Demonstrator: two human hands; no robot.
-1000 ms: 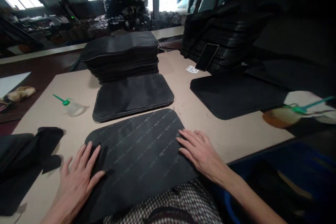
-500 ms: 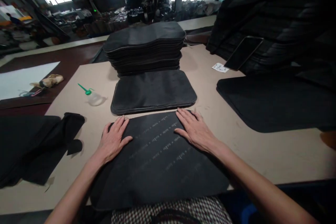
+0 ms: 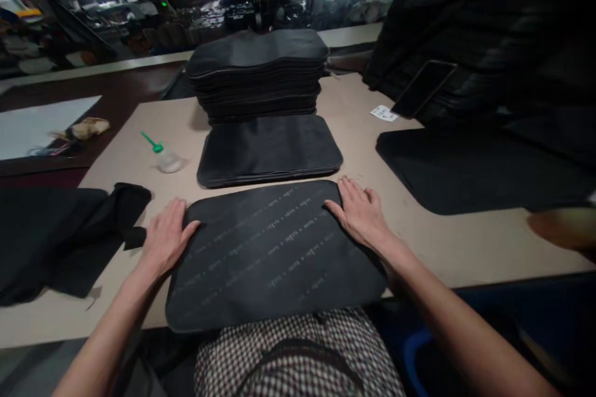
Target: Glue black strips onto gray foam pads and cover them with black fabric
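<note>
Black printed panel [image 3: 274, 254] flat on table [image 3: 442, 242] near edge, long axis left-right. Left hand [image 3: 165, 236] open, flat on left end; right hand [image 3: 361, 214] open, flat on far right corner.

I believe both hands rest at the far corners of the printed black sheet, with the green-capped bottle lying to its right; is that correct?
Not quite: the head view shows the green-capped bottle lying to the left of the printed black sheet, not its right. The left hand and right hand do rest at its far corners.
</note>
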